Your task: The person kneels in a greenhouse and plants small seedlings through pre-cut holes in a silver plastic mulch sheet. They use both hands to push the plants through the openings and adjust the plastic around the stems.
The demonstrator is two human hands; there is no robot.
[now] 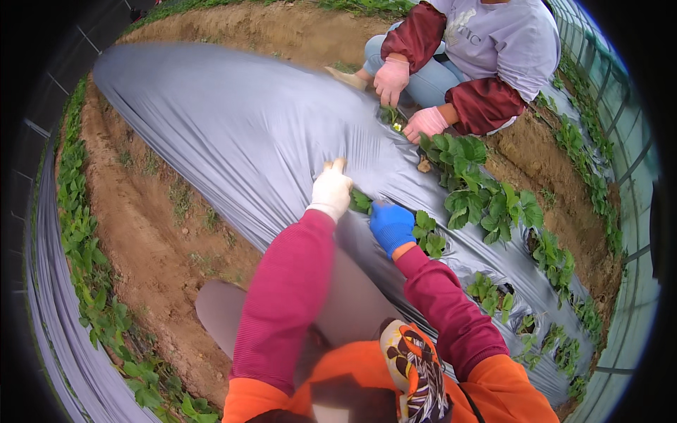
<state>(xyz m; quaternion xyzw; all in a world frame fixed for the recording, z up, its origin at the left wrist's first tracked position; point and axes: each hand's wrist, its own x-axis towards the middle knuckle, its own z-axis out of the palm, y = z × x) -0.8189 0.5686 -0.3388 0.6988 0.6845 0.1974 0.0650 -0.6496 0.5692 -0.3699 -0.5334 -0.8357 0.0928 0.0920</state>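
Silver-grey plastic mulch film (238, 116) covers the raised bed in front of me. My left hand (331, 189), in a whitish glove, lies on the film with two fingers pointing away from me. Creases fan out from beside it, and its thumb is hidden. My right hand (392, 224), in a blue knit glove, is closed at the film's edge by a planting hole. Between both hands, green strawberry leaves (361, 202) show in that hole. Another small strawberry plant (429, 235) stands just right of the blue glove.
Across the bed crouches a co-worker (497, 47) with pink-gloved hands (426, 124) at a flowering plant (396, 126). Larger strawberry plants (465, 177) line the bed's right side. A soil furrow (143, 222) runs along the left. Greenhouse sheeting (627, 222) curves up at the right.
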